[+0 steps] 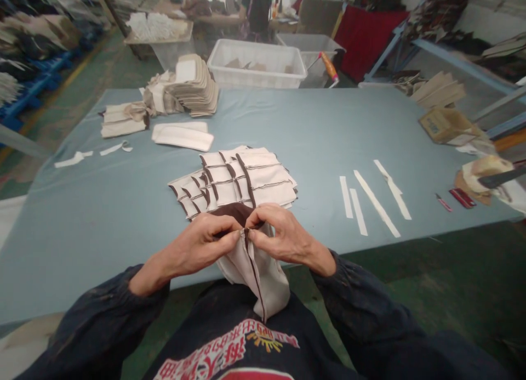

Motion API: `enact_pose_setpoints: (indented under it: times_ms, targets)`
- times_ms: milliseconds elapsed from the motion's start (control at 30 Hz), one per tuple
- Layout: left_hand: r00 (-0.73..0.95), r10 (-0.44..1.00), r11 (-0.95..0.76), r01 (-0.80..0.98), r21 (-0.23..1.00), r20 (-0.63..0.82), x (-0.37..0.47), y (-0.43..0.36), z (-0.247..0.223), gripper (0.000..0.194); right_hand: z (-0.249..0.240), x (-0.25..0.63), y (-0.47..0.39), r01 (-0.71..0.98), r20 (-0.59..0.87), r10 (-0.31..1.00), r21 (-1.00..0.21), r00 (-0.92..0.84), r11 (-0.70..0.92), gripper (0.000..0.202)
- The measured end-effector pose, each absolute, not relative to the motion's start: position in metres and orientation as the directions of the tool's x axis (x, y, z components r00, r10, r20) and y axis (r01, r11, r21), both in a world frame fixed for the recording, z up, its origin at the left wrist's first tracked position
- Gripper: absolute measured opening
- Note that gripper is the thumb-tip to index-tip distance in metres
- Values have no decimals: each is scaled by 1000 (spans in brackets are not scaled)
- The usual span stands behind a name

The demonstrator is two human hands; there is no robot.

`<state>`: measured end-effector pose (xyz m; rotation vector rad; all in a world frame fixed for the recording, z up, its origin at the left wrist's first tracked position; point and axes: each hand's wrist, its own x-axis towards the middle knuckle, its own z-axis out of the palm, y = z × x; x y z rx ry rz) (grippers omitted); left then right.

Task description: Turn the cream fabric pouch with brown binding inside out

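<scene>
Between my hands hangs a cream fabric piece (267, 284) with a dark brown seam and brown lining, its lower end drooping in front of my chest. My left hand (209, 237) pinches its top edge at the seam. From the other side, my right hand (279, 232) grips the same edge, thumb close to the left thumb. Just beyond my hands lies an overlapping pile of cream pieces with brown edging (267, 177) on the table.
The blue-covered table (320, 122) carries white strips (376, 203) at right and white pads (183, 136) at left. Stacked beige pads (195, 86) stand farther back. A white bin (257, 62) sits past the far edge. A cardboard box (446, 126) and red-handled tool (462, 198) lie at right.
</scene>
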<state>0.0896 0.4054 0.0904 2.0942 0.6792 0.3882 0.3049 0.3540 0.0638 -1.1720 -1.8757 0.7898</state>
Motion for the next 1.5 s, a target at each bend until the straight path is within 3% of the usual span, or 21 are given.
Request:
enact_pose_setpoints:
  times_ms: [200, 467, 700, 1000, 1167, 1400, 1500]
  targets:
    - [717, 697, -349, 353, 868, -12, 95, 405, 86, 27, 60, 296, 357, 364, 96, 968, -914, -232, 178, 4]
    - [700, 708, -206, 329, 922, -91, 90, 404, 77, 34, 56, 295, 351, 377, 193, 949, -883, -249, 279, 8]
    - [703, 710, -223, 274, 936, -36, 94, 401, 78, 33, 60, 296, 350, 371, 131, 966, -905, -223, 208, 13]
    - [727, 686, -233, 257, 938, -29, 92, 397, 73, 36, 61, 297, 349, 192, -45, 955, -981, -292, 12, 16]
    - [745, 665, -207, 253, 945, -54, 92, 393, 75, 39, 71, 299, 346, 290, -77, 947, -957, -312, 17, 14]
    - [755, 655, -348, 274, 896, 24, 94, 385, 85, 40, 89, 301, 342, 475, -136, 955, -880, -263, 5, 11]
    - [752, 659, -308, 301, 903, -26, 94, 384, 84, 39, 91, 301, 340, 533, -150, 957, -846, -249, 6, 10]
